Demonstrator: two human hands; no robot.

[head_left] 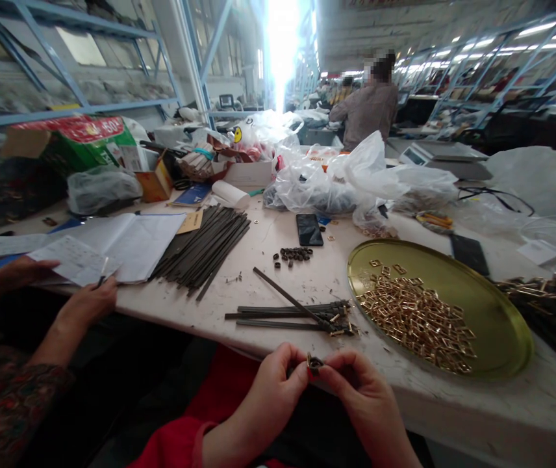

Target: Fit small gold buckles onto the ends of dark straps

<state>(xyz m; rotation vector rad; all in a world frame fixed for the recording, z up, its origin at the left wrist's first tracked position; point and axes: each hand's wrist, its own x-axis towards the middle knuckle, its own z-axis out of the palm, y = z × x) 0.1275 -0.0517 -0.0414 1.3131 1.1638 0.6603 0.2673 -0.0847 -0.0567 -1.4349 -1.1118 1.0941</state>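
Note:
At the table's front edge my left hand (pixel 278 377) and my right hand (pixel 356 383) pinch a small dark strap loop with a gold buckle (pixel 314 364) between thumbs and fingers. Part of it is hidden by the fingertips. Just beyond them lie several dark straps (pixel 278 317) with gold buckles bunched at their right ends. Farther back is a little heap of dark loops (pixel 295 254). To the right, a round gold tray (pixel 506 325) carries a pile of gold rectangular buckles (pixel 414 318).
A fan of long dark strips (pixel 204 250) lies left of centre, beside an open notebook (pixel 136 244). At far left a co-worker's hands (pixel 90 302) hold a pen and paper. A phone (pixel 309 230) and plastic bags (pixel 327 179) are behind. More straps (pixel 555 312) hang at the right.

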